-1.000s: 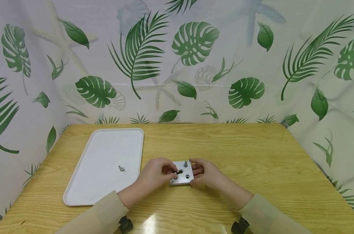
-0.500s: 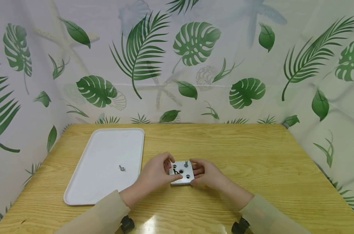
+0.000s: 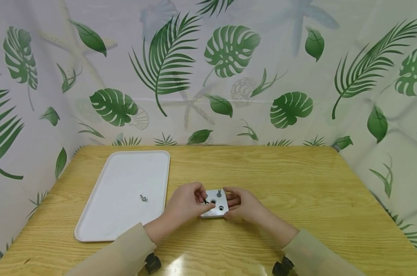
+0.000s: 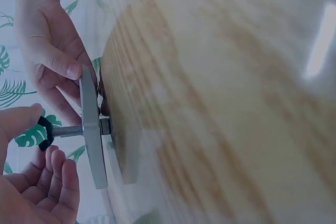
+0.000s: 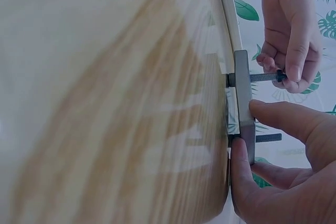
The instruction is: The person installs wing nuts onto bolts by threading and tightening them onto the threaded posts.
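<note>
My right hand (image 3: pixel 241 204) grips the right edge of a square silver metal plate (image 3: pixel 213 213), thumb on one face and fingers against the other in the right wrist view. Two threaded bolts stand up through the plate: a bare one (image 5: pixel 269 138) by my right hand, another (image 4: pixel 68 130) on the left side. At the tip of that left bolt sits a black wing nut (image 4: pixel 46 132). The thumb and fingers of my left hand (image 3: pixel 187 200) pinch its wings. Open holes (image 3: pixel 221 208) show in the plate's face. Bolt heads sit beneath the plate, close over the table.
To the left on the wooden table (image 3: pixel 281 172) lies a white tray (image 3: pixel 122 165). A small silver wing-shaped fastener (image 3: pixel 143 198) rests in it. A leaf-patterned cloth (image 3: pixel 243 122) hangs behind the table.
My left fingers spread off the black wing nut half a second ago, and now close in on it again. The right hand and plate stay in place.
</note>
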{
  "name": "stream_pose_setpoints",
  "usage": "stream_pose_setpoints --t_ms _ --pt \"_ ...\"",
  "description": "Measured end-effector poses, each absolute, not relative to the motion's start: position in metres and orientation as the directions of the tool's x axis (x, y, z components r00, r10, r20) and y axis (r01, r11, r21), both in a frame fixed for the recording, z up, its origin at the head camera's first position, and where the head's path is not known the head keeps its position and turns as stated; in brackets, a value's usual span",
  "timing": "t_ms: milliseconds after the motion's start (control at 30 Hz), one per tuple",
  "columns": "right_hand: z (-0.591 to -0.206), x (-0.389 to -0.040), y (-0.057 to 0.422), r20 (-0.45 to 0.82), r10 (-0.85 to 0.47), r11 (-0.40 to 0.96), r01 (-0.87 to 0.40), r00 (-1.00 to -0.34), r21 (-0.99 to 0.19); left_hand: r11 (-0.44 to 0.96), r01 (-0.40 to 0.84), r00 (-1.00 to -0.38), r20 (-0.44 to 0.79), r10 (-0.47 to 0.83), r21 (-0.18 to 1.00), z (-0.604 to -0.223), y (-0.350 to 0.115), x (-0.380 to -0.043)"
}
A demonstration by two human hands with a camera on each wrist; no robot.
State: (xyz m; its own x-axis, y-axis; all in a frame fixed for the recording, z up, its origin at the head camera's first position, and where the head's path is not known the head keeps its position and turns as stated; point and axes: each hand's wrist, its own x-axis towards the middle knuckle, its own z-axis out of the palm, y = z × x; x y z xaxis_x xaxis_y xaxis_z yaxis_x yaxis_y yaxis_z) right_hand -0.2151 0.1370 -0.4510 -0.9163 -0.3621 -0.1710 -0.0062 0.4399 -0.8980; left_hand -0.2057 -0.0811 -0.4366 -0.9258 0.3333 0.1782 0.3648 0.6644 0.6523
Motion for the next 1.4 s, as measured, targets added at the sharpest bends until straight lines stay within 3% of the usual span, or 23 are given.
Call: stream_pose_setpoints --t_ms 1400 --pt "-0.453 -0.217 0.136 -0.173 -0.339 0.463 -0.004 -0.925 -0.886 0.511 0.388 -0.880 0.144 0.452 0.767 -0.437 -0.093 -0.204"
